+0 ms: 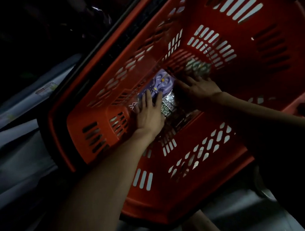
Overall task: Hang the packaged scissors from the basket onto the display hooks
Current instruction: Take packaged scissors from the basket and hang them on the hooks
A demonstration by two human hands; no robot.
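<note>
A red slotted plastic basket (194, 148) fills most of the view, seen from above. On its bottom lie packaged scissors: a purple pack (161, 83), a shiny dark pack (172, 105) in the middle and a greenish pack (198, 67) further back. My left hand (149, 113) lies flat with straight fingers on the lower part of the purple pack. My right hand (199, 88) reaches in from the right, its fingers spread over the packs between the dark one and the greenish one. No display hooks are in view.
The scene is dark. A black rim and handle (97, 45) run along the basket's upper left side. Pale grey shelf edges with a price label (45, 88) lie to the left. Grey floor (234, 212) shows below the basket.
</note>
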